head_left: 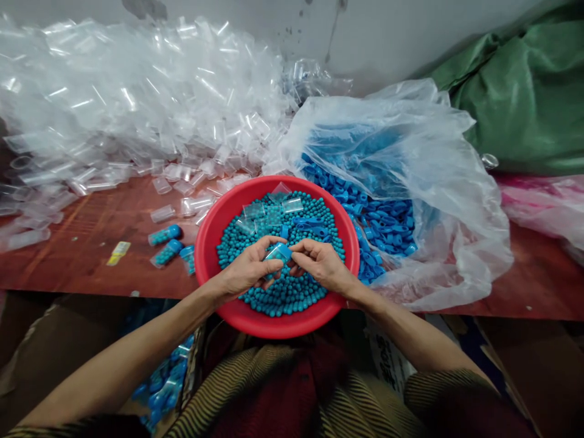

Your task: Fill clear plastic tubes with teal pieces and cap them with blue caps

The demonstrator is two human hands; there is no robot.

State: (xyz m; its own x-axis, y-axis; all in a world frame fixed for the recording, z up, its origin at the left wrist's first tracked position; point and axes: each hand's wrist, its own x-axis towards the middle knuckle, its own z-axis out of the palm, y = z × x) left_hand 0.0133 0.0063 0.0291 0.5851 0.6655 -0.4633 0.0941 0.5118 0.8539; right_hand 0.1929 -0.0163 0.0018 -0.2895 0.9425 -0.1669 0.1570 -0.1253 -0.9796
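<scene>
A red plastic bowl (pixel 207 243) sits at the table's near edge, filled with small teal beads (pixel 292 292) and a few clear vials. Both my hands are over the bowl. My left hand (pixel 249 267) is closed round a small clear vial (pixel 277 252) with beads in it. My right hand (pixel 322 263) pinches at the vial's right end, where a blue cap shows between the fingers. The two hands touch at the vial.
A heap of empty clear vials (pixel 137 103) covers the back left of the red-brown table (pixel 91 243). Three filled, blue-capped vials (pixel 165 235) lie left of the bowl. A clear bag of blue caps (pixel 378 207) stands right of it. Green sacking (pixel 524 91) lies at the back right.
</scene>
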